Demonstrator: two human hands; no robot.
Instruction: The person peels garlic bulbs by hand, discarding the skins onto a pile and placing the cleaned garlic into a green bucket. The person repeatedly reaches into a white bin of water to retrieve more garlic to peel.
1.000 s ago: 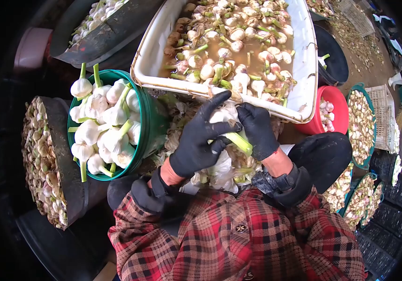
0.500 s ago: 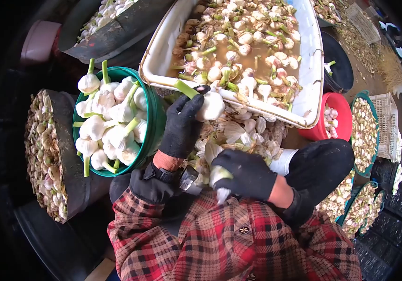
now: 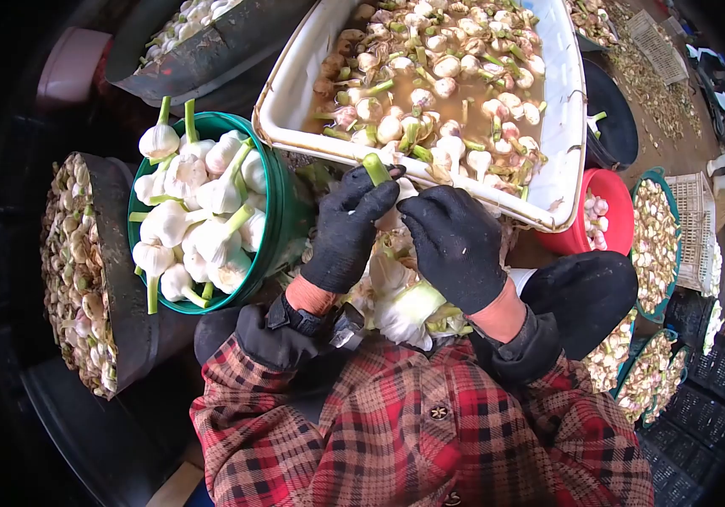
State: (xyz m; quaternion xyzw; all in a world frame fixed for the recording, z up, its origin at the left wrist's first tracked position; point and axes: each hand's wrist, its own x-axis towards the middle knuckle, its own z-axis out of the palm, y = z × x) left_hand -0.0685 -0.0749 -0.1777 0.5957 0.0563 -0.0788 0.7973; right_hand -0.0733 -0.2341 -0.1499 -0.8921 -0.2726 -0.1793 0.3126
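Note:
My left hand (image 3: pixel 347 230), in a black glove, is closed round a garlic bulb (image 3: pixel 391 218) whose short green stem (image 3: pixel 374 167) sticks up past the thumb. My right hand (image 3: pixel 457 245), gloved likewise, pinches at the bulb's right side with its fingertips. The gloves hide much of the bulb. Pale peeled garlic skins (image 3: pixel 405 314) lie below the hands over my lap. Left of them stands a green bucket (image 3: pixel 274 228) heaped with clean white garlic bulbs (image 3: pixel 198 190).
Ahead is a white tub (image 3: pixel 561 152) of brownish water with many unpeeled bulbs. A red bucket (image 3: pixel 618 207) holds garlic at the right, before a beige crate (image 3: pixel 690 224). A dark container (image 3: pixel 130 279) of garlic leans at the left. A person shows partly at the far right.
My right hand has risen from my lap to the bulb and released the peeled skin, which now lies below. My left hand has shifted slightly right, turning the stem more upright.

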